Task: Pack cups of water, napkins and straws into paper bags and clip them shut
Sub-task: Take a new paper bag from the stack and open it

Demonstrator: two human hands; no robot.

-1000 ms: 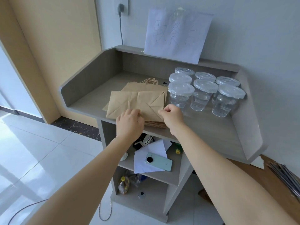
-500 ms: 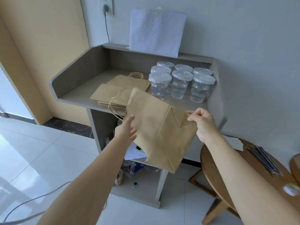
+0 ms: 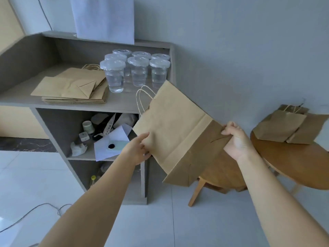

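Both hands hold one paper bag (image 3: 170,129) in the air between them, tilted, its twine handles (image 3: 142,98) up and away from the hands and its folded bottom toward the right. The left hand (image 3: 138,150) grips the bag's near left edge, thumb on the front face and fingers hidden behind it. The right hand (image 3: 235,138) pinches the folded flap of the bag's bottom, fingers curled over the crease. Beyond the left hand, on the grey shelf (image 3: 117,106), a stack of flat bags (image 3: 71,88) lies, and just right of that stack stand the lidded cups (image 3: 135,72) of water, clustered against the shelf's back corner. Under the left hand, the shelf's lower compartment holds a phone (image 3: 117,145) lying on white paper (image 3: 114,139), among other small clutter too jumbled to tell apart. To the right of the right hand, a round wooden table (image 3: 292,161) carries two more bags (image 3: 288,127) lying against the wall. A sheet of paper (image 3: 103,18) hangs on the wall above the shelf.
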